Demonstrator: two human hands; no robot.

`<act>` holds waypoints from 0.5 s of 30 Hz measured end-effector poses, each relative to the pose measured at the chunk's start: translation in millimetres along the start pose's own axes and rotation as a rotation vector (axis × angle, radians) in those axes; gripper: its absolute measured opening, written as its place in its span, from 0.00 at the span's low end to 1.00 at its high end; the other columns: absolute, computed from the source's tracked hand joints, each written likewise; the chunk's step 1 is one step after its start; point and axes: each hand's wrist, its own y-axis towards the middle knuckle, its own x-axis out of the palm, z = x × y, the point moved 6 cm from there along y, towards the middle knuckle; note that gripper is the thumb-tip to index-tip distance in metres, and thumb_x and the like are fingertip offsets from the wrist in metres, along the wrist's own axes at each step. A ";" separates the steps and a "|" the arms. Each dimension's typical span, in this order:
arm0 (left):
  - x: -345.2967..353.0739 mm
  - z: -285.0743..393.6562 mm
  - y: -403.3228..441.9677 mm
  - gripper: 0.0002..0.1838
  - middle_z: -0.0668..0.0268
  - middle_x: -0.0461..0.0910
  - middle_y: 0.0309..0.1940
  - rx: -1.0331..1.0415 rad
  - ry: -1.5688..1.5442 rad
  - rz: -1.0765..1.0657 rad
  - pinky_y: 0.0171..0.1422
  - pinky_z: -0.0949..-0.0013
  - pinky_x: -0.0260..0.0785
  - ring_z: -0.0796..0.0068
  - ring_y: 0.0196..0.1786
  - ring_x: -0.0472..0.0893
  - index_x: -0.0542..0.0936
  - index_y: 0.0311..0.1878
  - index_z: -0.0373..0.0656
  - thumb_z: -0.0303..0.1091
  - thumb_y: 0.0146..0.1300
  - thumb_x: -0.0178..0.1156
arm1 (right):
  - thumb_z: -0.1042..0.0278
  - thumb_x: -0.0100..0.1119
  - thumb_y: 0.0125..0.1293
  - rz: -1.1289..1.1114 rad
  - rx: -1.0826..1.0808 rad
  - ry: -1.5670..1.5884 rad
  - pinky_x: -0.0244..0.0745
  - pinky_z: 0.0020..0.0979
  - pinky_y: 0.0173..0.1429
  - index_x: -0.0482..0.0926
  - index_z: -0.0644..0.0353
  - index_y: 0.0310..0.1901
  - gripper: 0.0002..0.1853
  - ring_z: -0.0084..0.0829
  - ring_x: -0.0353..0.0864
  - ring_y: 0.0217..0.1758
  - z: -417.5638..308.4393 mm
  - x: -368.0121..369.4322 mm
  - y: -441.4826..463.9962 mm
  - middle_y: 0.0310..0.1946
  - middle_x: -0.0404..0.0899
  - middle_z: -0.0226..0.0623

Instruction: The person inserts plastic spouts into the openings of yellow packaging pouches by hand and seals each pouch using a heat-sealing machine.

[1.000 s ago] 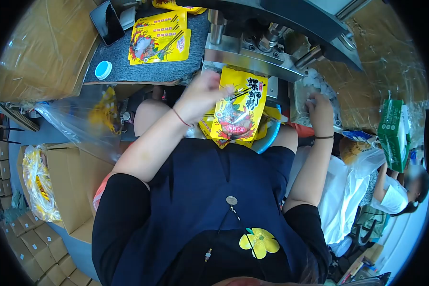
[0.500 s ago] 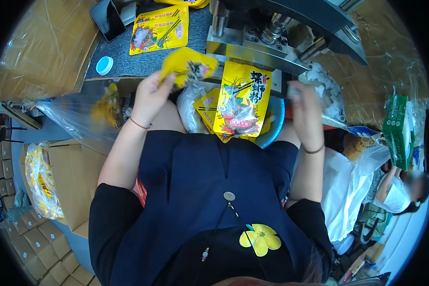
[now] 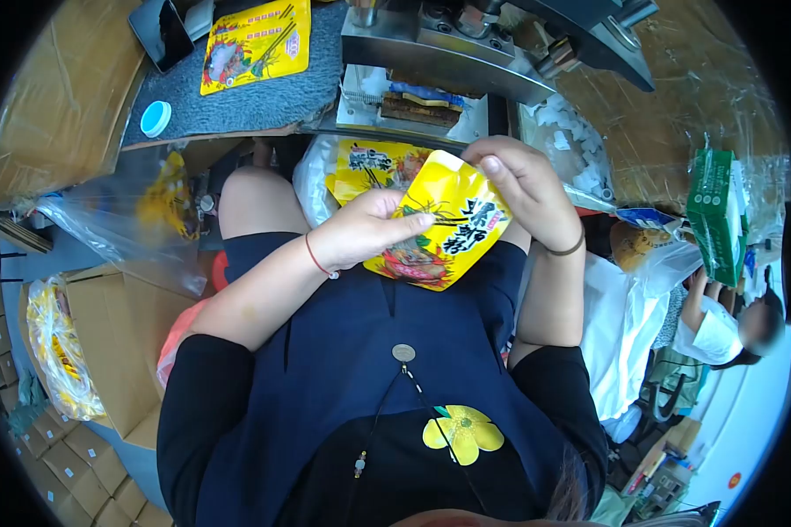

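Note:
A yellow printed food pouch (image 3: 453,237) with dark lettering is tilted above my lap. My left hand (image 3: 369,230) grips it by its left side, thumb lying across the front. At the pouch's upper right corner, the thumb and curled fingers of my right hand (image 3: 523,189) pinch the edge; the fingertips are partly hidden. Behind it, more yellow pouches (image 3: 356,162) lie in a pile between my knees, partly covered by the held one. Beyond my hands stands a metal press (image 3: 448,53), with a layered block (image 3: 422,110) on its base.
Yellow pouches (image 3: 259,44), a phone (image 3: 161,35) and a blue-white cap (image 3: 156,119) lie on the grey mat. White scraps (image 3: 571,145) are heaped right of the press. An open carton (image 3: 119,334) stands at left, a green box (image 3: 716,215) at right. Another person (image 3: 716,329) sits far right.
My left hand has moved right and down towards my lap. My right hand has come in to the pouch's corner. The pouch that stood upright before the press is no longer there.

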 end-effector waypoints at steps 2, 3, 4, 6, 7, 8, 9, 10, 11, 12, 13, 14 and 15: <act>1.9 -9.6 4.8 0.18 0.61 0.84 0.57 -0.066 0.001 -0.041 0.66 0.68 0.75 0.75 0.56 0.84 0.79 0.63 0.33 0.27 0.72 0.63 | 0.65 0.58 0.74 0.201 0.055 -0.370 0.79 0.43 0.53 0.83 0.60 0.49 0.10 0.52 0.83 0.50 11.8 -24.7 -5.6 0.47 0.83 0.49; -2.4 -7.7 7.7 0.18 0.61 0.85 0.56 -0.040 -0.022 0.017 0.64 0.68 0.76 0.75 0.55 0.84 0.79 0.62 0.33 0.26 0.71 0.63 | 0.65 0.58 0.73 0.306 0.078 -0.553 0.79 0.44 0.53 0.83 0.59 0.49 0.10 0.54 0.83 0.50 19.1 -39.0 -8.8 0.48 0.83 0.50; -7.1 -4.4 11.4 0.18 0.61 0.85 0.55 -0.014 -0.045 0.076 0.62 0.69 0.76 0.75 0.54 0.85 0.80 0.61 0.32 0.25 0.69 0.64 | 0.65 0.58 0.73 0.391 0.089 -0.731 0.79 0.46 0.53 0.82 0.58 0.51 0.10 0.55 0.83 0.50 44.0 -60.4 -12.4 0.49 0.82 0.50; -25.0 2.1 20.2 0.18 0.59 0.86 0.54 0.029 -0.102 0.159 0.60 0.68 0.78 0.74 0.52 0.86 0.80 0.60 0.32 0.23 0.67 0.63 | 0.66 0.58 0.71 0.396 0.217 -0.922 0.79 0.49 0.53 0.81 0.56 0.52 0.11 0.56 0.82 0.51 96.8 -84.9 -25.5 0.51 0.81 0.50; -31.0 11.7 24.5 0.18 0.58 0.86 0.53 0.065 -0.158 0.175 0.59 0.66 0.79 0.72 0.51 0.87 0.80 0.60 0.32 0.23 0.67 0.63 | 0.66 0.58 0.71 0.317 0.331 -0.934 0.79 0.49 0.53 0.81 0.55 0.52 0.11 0.56 0.82 0.51 115.5 -87.4 -29.9 0.51 0.80 0.50; -37.8 21.6 28.6 0.18 0.57 0.86 0.53 0.063 -0.175 0.184 0.59 0.66 0.80 0.71 0.50 0.87 0.80 0.60 0.31 0.23 0.67 0.63 | 0.67 0.58 0.71 0.235 0.444 -0.944 0.79 0.50 0.52 0.80 0.55 0.53 0.11 0.56 0.82 0.52 135.1 -86.6 -33.6 0.51 0.80 0.50; -44.5 29.6 31.6 0.18 0.57 0.86 0.53 0.062 -0.191 0.194 0.58 0.66 0.80 0.70 0.50 0.87 0.80 0.59 0.31 0.24 0.68 0.63 | 0.67 0.58 0.70 0.268 0.436 -0.907 0.79 0.50 0.52 0.80 0.54 0.53 0.12 0.56 0.82 0.52 136.4 -83.7 -32.0 0.51 0.80 0.50; -48.3 31.7 33.4 0.18 0.57 0.86 0.53 0.049 -0.192 0.183 0.59 0.65 0.80 0.70 0.50 0.87 0.79 0.60 0.32 0.24 0.68 0.63 | 0.67 0.58 0.70 0.301 0.428 -0.869 0.79 0.50 0.53 0.79 0.54 0.54 0.12 0.56 0.82 0.52 137.1 -80.8 -31.5 0.50 0.80 0.50; -51.5 32.5 35.1 0.18 0.56 0.85 0.54 0.035 -0.192 0.172 0.59 0.65 0.80 0.70 0.51 0.87 0.78 0.61 0.33 0.24 0.69 0.63 | 0.67 0.58 0.70 0.335 0.421 -0.831 0.78 0.51 0.53 0.79 0.53 0.54 0.13 0.56 0.82 0.53 138.6 -78.2 -31.1 0.50 0.80 0.51; -54.4 33.6 36.7 0.19 0.56 0.85 0.55 0.018 -0.191 0.159 0.60 0.65 0.79 0.70 0.51 0.87 0.77 0.62 0.34 0.24 0.70 0.63 | 0.68 0.58 0.70 0.397 0.382 -0.844 0.79 0.50 0.53 0.79 0.54 0.54 0.13 0.56 0.82 0.52 142.9 -77.5 -32.7 0.50 0.80 0.51; -67.0 40.6 34.4 0.19 0.56 0.84 0.55 0.064 0.041 0.296 0.59 0.66 0.80 0.70 0.51 0.87 0.76 0.63 0.35 0.26 0.71 0.62 | 0.68 0.58 0.69 0.461 0.345 -0.856 0.79 0.50 0.53 0.79 0.54 0.54 0.12 0.56 0.82 0.52 147.0 -76.8 -36.0 0.50 0.80 0.51; -79.8 49.5 28.9 0.19 0.56 0.84 0.55 0.109 0.275 0.430 0.58 0.66 0.80 0.71 0.51 0.86 0.75 0.63 0.36 0.27 0.72 0.62 | 0.68 0.58 0.69 0.525 0.310 -0.867 0.79 0.50 0.53 0.78 0.54 0.53 0.12 0.56 0.82 0.51 151.0 -77.7 -40.2 0.49 0.80 0.51; -92.6 60.5 21.8 0.19 0.56 0.83 0.56 0.155 0.510 0.559 0.57 0.67 0.80 0.71 0.50 0.86 0.75 0.64 0.36 0.29 0.73 0.62 | 0.69 0.59 0.69 0.534 0.298 -0.851 0.78 0.50 0.54 0.78 0.55 0.53 0.12 0.56 0.82 0.51 149.4 -76.6 -41.4 0.49 0.80 0.51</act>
